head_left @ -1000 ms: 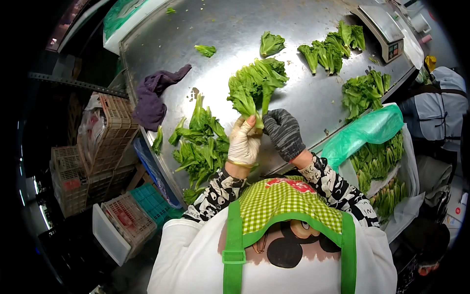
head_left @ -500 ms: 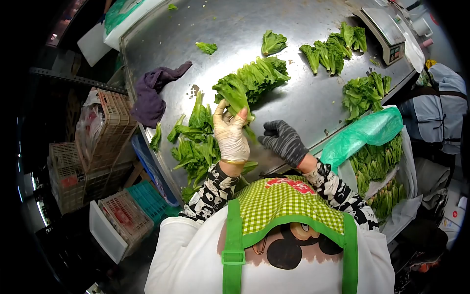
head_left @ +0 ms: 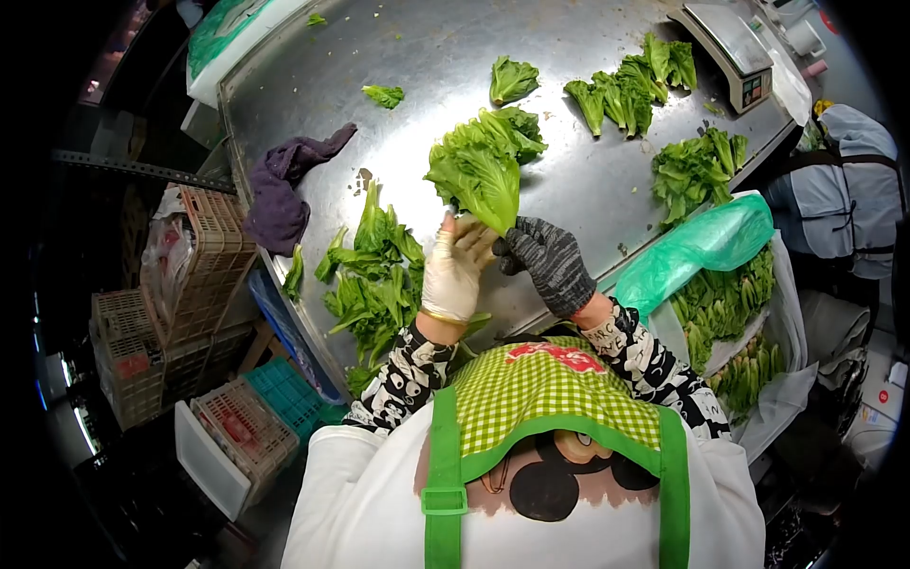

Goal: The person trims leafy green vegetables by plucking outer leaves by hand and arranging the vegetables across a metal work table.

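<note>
My right hand [head_left: 548, 264], in a dark grey knit glove, grips the stem end of a lettuce head [head_left: 485, 166] over the metal table. Its leaves fan out away from me. My left hand [head_left: 453, 270], in a whitish thin glove, is open beside the stem, palm towards the lettuce, with its fingers apart. A pile of loose leaves [head_left: 374, 294] lies left of my left hand. Beyond the held head, a small lettuce [head_left: 513, 80] and a loose leaf [head_left: 383, 96] rest on the table.
Metal table [head_left: 313, 85]; purple cloth [head_left: 284, 185] at left; lettuce row [head_left: 626, 98] and bunch [head_left: 695, 173] at right; scale [head_left: 735, 57] at back right. A lettuce-filled container with green plastic [head_left: 706, 247] stands at the right edge. Crates [head_left: 204, 270] stand left.
The lettuce's stem end has passed from my left hand's fingers to my right hand. My left hand has opened, and the head has turned so its leaves point away.
</note>
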Tool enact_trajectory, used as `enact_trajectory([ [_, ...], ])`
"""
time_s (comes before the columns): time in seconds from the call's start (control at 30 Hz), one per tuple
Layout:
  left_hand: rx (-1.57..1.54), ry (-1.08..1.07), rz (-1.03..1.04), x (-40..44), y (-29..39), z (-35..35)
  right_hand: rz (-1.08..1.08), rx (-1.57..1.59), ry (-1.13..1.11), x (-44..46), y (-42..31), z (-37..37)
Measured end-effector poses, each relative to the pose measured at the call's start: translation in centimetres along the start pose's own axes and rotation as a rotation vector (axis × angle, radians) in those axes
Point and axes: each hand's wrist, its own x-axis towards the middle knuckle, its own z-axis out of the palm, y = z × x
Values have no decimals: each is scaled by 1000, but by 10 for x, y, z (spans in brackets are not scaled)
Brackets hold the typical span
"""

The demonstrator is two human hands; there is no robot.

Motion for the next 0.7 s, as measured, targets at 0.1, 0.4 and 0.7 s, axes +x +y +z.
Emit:
enact_trajectory([
  [0.1,-161,-236,-122,-6,0,22,-28,-79,-103,1,2,-5],
  [0.4,-225,-143,-112,8,-6,8,31,-64,34,-2,0,-14],
  [0.7,63,-11,8,0,-8,16,-34,-339,103,7,5,-3],
])
